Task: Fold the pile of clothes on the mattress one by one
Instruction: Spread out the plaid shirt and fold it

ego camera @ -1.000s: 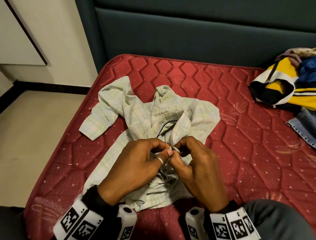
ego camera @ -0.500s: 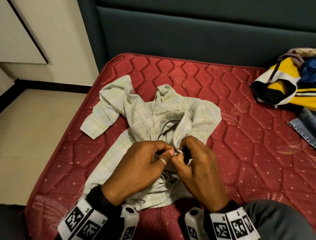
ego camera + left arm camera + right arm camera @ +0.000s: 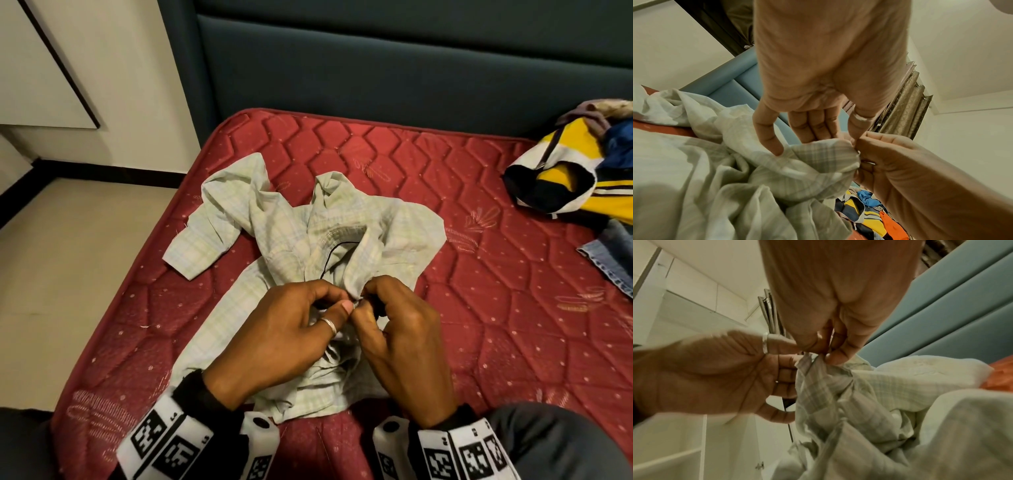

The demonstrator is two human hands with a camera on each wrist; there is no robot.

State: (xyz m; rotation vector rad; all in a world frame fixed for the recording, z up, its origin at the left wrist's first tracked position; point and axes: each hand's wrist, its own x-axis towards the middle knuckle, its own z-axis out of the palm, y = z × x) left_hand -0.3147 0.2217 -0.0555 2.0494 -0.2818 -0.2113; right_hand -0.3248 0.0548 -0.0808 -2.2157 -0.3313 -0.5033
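A pale green checked shirt (image 3: 342, 240) lies crumpled on the red quilted mattress (image 3: 496, 308), one sleeve stretched to the left. My left hand (image 3: 294, 329), with a ring on the thumb, and my right hand (image 3: 404, 335) meet over the shirt's front. Both pinch the same small bunch of fabric between thumb and fingers. In the left wrist view the left hand (image 3: 818, 133) holds the shirt (image 3: 807, 162) edge against the right hand (image 3: 890, 162). In the right wrist view the right hand (image 3: 826, 352) pinches the shirt (image 3: 838, 386) tip beside the left hand (image 3: 725, 369).
A pile of clothes (image 3: 582, 178), yellow, black, white and blue, with denim (image 3: 613, 257) below it, sits at the mattress's right side. A dark teal padded headboard (image 3: 376, 75) runs along the back. The floor (image 3: 61, 274) lies left of the mattress edge.
Both hands stay pinched together on the shirt front; they have shifted only slightly, with small finger movements. The shirt's layout is unchanged.
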